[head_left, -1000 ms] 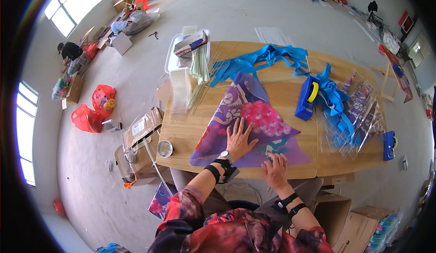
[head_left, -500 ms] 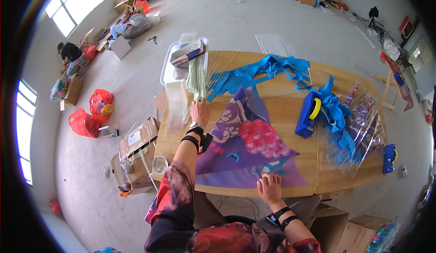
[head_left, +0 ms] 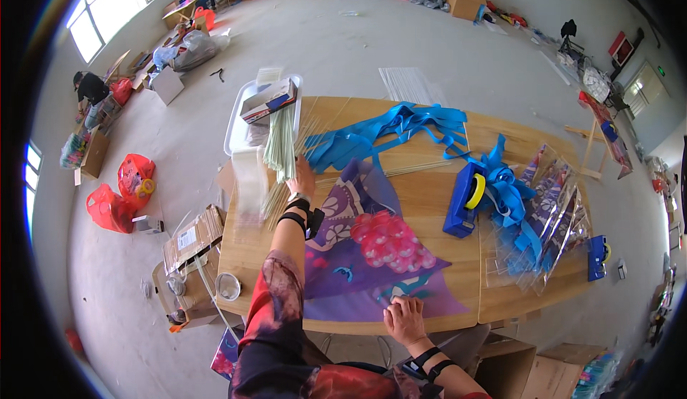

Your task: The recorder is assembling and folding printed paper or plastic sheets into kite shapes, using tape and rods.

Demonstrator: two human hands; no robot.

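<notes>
purple cloth [head_left: 379, 256] under right hand [head_left: 406, 319] x1 | tape dispensers [head_left: 459, 202] x2 | left hand [head_left: 304, 180] at pale strips [head_left: 280, 141] | both grips: unclear

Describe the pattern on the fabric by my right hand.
The fabric is purple with a pink cluster, clearest in the head view.

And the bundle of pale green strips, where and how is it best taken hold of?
Probably the near end of the bundle of pale green strips, from the person's side: it reaches past the white tray, while the box hides the far end. The strips run side by side, so a grip across their width suits. The left hand is at that end.
</notes>
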